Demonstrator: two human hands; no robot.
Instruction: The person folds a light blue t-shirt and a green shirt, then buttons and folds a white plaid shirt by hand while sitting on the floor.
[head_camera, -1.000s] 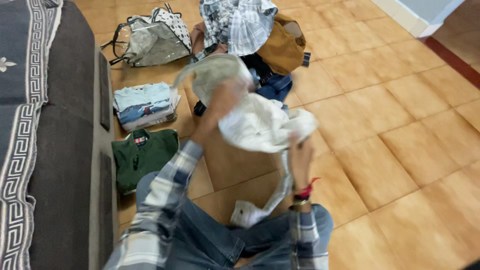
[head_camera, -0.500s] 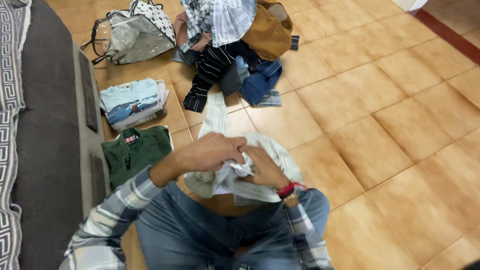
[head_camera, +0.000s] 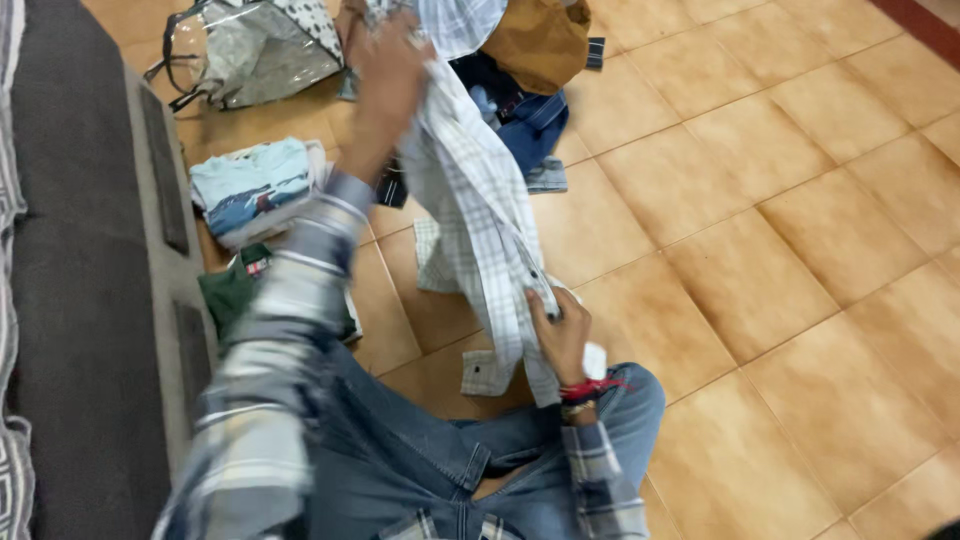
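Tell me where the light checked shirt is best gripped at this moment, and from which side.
Probably at its two ends. The checked shirt hangs stretched in a long strip: the left hand pinches the upper end from the person's left, and the right hand clamps the lower edge near the knee, coming from below. A loose cuff dangles under it, so the middle offers no firm hold.

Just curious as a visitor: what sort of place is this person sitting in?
Most likely a room in a home: an orange tiled floor, a grey sofa alongside, and a pile of clothes beside folded shirts.
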